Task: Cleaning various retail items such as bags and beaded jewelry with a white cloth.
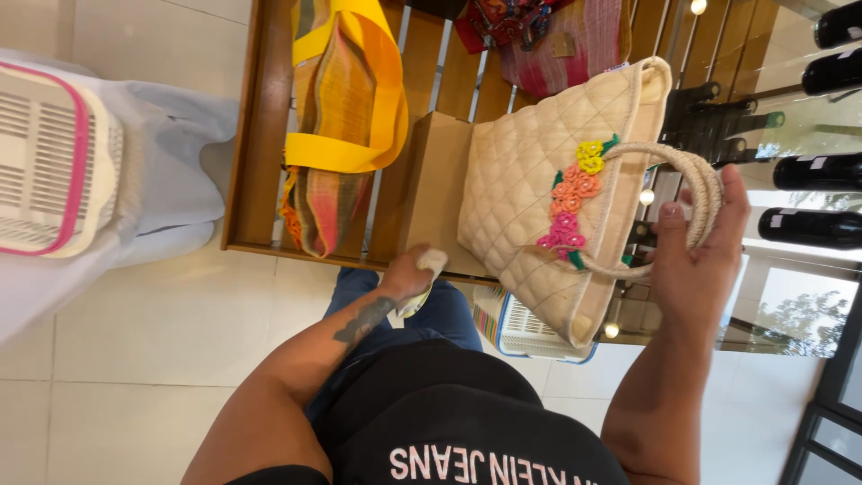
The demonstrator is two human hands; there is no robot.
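Observation:
A cream quilted woven bag (pixel 530 180) with crocheted yellow, orange and pink flowers on its side hangs in front of me. My right hand (pixel 696 247) grips its round braided handles (pixel 696 175). My left hand (pixel 409 274) is closed on a small white cloth (pixel 431 262) near the front edge of a wooden slatted shelf (pixel 260 135), just left of the bag's bottom. A brown cardboard piece (pixel 438 189) lies on the shelf behind the bag.
A striped bag with yellow handles (pixel 346 117) rests on the shelf. Pink and red fabric bags (pixel 557 45) lie farther back. Dark bottles (pixel 817 171) line glass shelves at right. A white-and-pink plastic basket (pixel 45 162) sits at left, another basket (pixel 530 332) below.

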